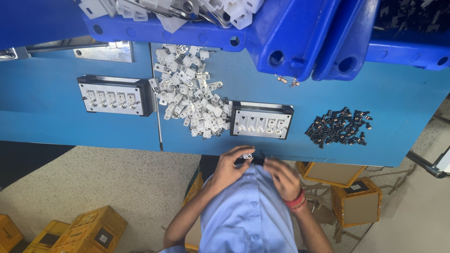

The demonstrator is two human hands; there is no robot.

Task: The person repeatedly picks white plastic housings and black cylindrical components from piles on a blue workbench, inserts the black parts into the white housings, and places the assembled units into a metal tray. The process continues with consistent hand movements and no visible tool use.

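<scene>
Pinching small white part (247, 155) between fingers (238, 158), table edge (197, 147)

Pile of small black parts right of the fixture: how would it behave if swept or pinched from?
The small black parts lie loose and scattered on the blue table, so a push would probably spread them rather than move them as one. They look tiny and light; some seem cylindrical and may roll. Pinching a single one likely needs fingertip care.
</scene>
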